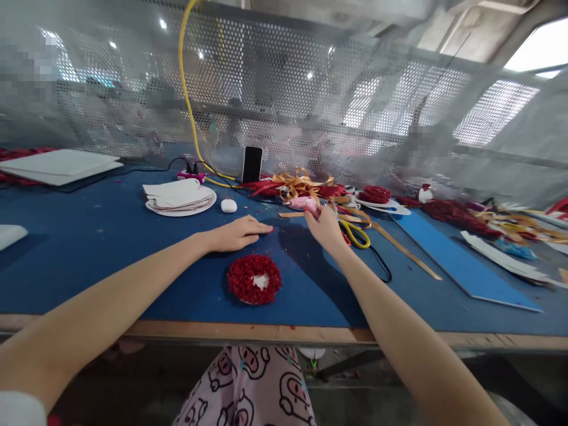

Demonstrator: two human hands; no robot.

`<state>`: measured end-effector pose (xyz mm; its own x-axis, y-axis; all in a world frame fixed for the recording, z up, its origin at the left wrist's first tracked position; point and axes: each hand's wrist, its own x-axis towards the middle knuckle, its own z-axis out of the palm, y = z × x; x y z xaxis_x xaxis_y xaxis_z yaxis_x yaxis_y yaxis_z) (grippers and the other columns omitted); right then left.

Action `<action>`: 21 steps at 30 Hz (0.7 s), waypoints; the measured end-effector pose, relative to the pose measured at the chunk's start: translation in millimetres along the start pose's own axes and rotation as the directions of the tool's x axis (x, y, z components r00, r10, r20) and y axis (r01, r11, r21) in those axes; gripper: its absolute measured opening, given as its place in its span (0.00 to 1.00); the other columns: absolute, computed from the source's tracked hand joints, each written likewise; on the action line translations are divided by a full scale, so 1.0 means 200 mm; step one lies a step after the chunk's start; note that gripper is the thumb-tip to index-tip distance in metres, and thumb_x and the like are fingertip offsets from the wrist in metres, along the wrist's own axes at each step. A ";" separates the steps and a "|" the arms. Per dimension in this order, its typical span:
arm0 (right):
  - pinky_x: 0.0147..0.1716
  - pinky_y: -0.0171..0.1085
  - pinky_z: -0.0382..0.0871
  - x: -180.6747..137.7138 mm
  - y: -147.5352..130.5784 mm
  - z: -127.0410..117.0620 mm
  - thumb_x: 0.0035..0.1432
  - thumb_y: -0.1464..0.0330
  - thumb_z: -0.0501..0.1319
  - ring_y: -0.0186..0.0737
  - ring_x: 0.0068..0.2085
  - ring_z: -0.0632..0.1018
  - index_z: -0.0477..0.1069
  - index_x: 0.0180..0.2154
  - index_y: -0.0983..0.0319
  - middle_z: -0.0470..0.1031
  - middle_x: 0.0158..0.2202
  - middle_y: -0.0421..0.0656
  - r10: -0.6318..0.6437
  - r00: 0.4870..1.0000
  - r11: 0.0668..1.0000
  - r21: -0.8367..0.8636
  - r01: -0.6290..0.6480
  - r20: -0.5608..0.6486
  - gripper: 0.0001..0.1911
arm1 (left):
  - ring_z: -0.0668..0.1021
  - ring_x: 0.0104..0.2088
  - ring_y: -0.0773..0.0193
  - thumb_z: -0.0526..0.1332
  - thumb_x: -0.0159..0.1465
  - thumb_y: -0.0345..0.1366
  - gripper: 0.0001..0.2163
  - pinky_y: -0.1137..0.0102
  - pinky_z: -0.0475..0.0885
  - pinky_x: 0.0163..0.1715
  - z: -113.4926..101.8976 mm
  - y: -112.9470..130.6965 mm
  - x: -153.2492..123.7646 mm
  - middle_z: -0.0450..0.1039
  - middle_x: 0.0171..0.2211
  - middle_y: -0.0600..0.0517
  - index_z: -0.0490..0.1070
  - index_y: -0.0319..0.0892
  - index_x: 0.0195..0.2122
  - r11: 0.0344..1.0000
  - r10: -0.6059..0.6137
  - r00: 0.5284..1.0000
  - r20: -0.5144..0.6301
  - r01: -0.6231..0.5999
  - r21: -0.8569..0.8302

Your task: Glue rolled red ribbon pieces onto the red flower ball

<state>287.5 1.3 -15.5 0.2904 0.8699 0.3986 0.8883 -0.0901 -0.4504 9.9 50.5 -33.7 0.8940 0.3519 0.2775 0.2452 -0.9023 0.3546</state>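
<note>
My left hand [237, 234] lies low over the blue table with its fingers stretched out and holds nothing. In front of it, near the table's front edge, sits a round red fluffy piece [239, 278] with a white centre. My right hand [326, 228] is closed around a pink glue gun [305, 204], whose tip points left. Just right of that hand are yellow-handled scissors [358, 235], partly hidden by the wrist. Behind the glue gun lies a tangle of gold ribbon [299, 182].
White paper cutouts [180, 198] are stacked at the back left, beside a small white case [229, 206]. A phone [252, 164] leans upright near the mesh screen. A blue board [461, 257] lies on the right. White sheets [62, 165] rest at far left.
</note>
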 end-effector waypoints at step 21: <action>0.55 0.55 0.67 0.00 0.04 0.04 0.57 0.67 0.56 0.60 0.55 0.75 0.68 0.54 0.71 0.75 0.52 0.61 -0.512 0.857 0.848 -0.125 0.515 0.065 0.25 | 0.75 0.44 0.57 0.55 0.62 0.26 0.17 0.61 0.70 0.52 0.01 0.00 -0.01 0.81 0.42 0.49 0.81 0.43 0.45 0.965 0.133 0.978 -0.163 -0.090 0.246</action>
<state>292.5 4.1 -25.7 -0.2285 0.8228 0.5203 0.9473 0.3112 -0.0762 9.2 48.7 -36.7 0.8456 0.2648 0.4635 0.2484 -0.9638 0.0974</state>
